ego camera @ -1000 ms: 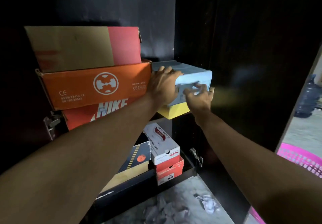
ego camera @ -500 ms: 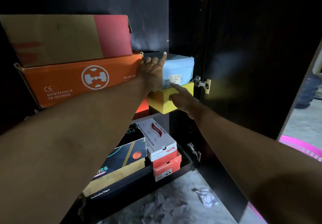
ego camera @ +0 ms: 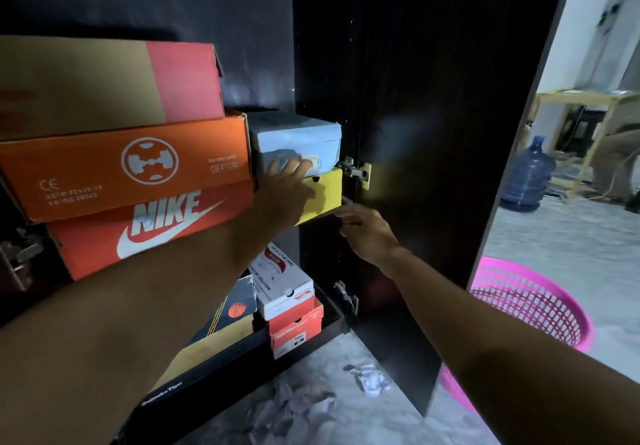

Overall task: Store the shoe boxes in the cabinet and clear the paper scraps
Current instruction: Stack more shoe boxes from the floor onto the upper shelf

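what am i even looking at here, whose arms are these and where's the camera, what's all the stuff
There is no machine here. The camera sits on a person's head and looks forward and down, so the two bare arms are that person's own. It is a single view.

The left hand presses flat against the front of a light blue shoe box, which sits on a yellow box on a shelf of a dark cabinet. The right hand rests at the shelf edge just below. Neither hand grips anything.

Beside them are stacked an orange box and a red Nike box, with more boxes on the lower shelf. Crumpled paper scraps lie on the floor, and a pink basket stands to the right.
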Demonstrator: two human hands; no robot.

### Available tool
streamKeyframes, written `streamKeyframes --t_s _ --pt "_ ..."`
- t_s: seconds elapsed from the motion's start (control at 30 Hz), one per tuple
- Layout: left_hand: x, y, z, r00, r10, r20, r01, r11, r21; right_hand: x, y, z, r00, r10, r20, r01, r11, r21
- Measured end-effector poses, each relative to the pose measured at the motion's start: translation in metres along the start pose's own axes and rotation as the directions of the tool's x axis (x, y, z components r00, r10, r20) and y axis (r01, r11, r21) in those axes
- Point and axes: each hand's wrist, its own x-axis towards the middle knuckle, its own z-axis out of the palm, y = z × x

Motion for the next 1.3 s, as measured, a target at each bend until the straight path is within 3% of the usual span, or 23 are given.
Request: streamKeyframes --t_s 0.37,0.5,0.6,0.73,0.83,0.9,1.0,1.1,1.2,1.3 --pt "-0.033 -0.011 0.022 0.988 -0.119 0.104 0.103 0.984 0.147 0.005 0.003 0.017 0.999 0.046 -0.026 -0.044 0.997 0.068" --pt "-0.036 0.01 0.013 0.994 -0.068 0.085 0.067 0.998 0.01 -0.013 0.003 0.002 0.999 -0.013 -0.037 0.015 0.999 0.041" --pt "-0.036 0.046 -0.006 0.998 -0.054 -0.021 0.05 0.984 -0.172 -0.043 0.006 -0.029 0.998 -0.029 -0.058 0.029 1.0 0.006" --pt "-0.032 0.12 -0.031 0.986 -0.067 -0.153 -0.02 0.862 -0.507 -0.099 0.03 -0.085 0.987 -0.05 -0.153 0.042 0.998 -0.057" --pt "-0.032 0.186 -0.047 0.991 -0.05 -0.121 -0.041 0.76 -0.648 -0.15 0.057 -0.134 0.975 -0.04 -0.219 0.012 0.992 -0.129" --pt "-0.034 0.244 -0.058 0.997 0.041 -0.064 -0.074 0.704 -0.706 -0.194 0.084 -0.171 0.954 0.026 -0.297 -0.069 0.988 -0.136" --pt "-0.043 0.33 -0.069 0.984 0.18 -0.007 -0.119 0.622 -0.774 -0.262 0.127 -0.217 0.899 0.134 -0.416 -0.187 0.978 -0.089" --pt "-0.064 0.425 -0.081 0.943 0.333 0.012 -0.155 0.472 -0.868 -0.336 0.171 -0.259 0.809 0.253 -0.531 -0.322 0.946 -0.041" --pt "-0.09 0.512 -0.096 0.862 0.49 0.13 -0.058 0.35 -0.935 -0.405 0.218 -0.293 0.688 0.373 -0.623 -0.452 0.892 0.035" --pt "-0.118 0.594 -0.105 0.733 0.622 0.277 0.085 0.32 -0.943 -0.474 0.267 -0.315 0.544 0.485 -0.685 -0.564 0.816 0.13"
